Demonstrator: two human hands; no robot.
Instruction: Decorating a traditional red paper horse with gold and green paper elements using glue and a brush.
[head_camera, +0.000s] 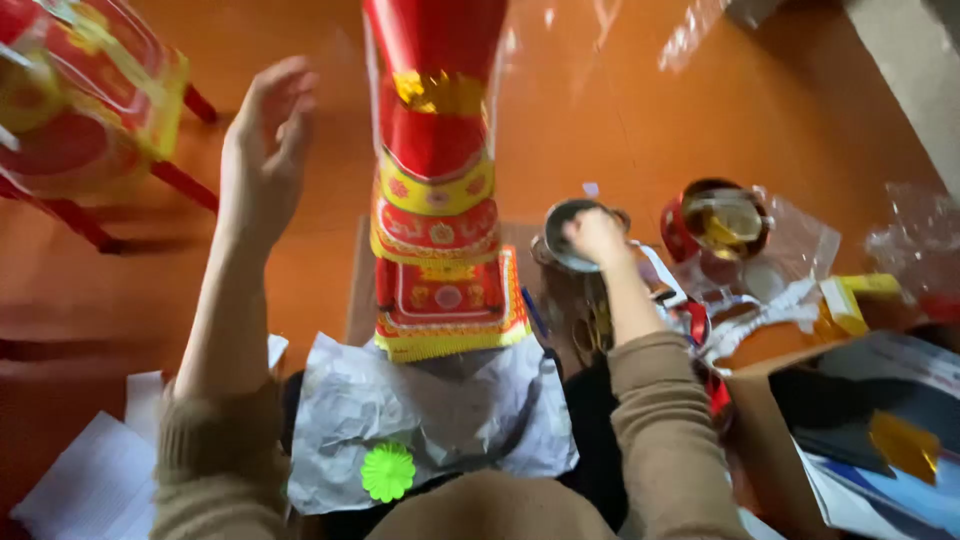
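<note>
A tall red paper robe-shaped figure (437, 170) with yellow patterned trim stands upright in front of me on a crinkled white sheet (430, 415); a clear plastic wrap partly covers it. My left hand (265, 140) is raised to the left of it, fingers apart, holding nothing. My right hand (597, 238) reaches down to a small round metal tin (562, 232) on the right of the figure, with the fingers closed over its rim. A green paper flower (388, 472) lies on the white sheet near me.
A red and yellow paper item (80, 100) in clear wrap stands on red legs at the far left. A roll of red and gold tape (720, 220), clear bags, white strips and a cardboard box (850, 430) of paper crowd the right. The floor is orange.
</note>
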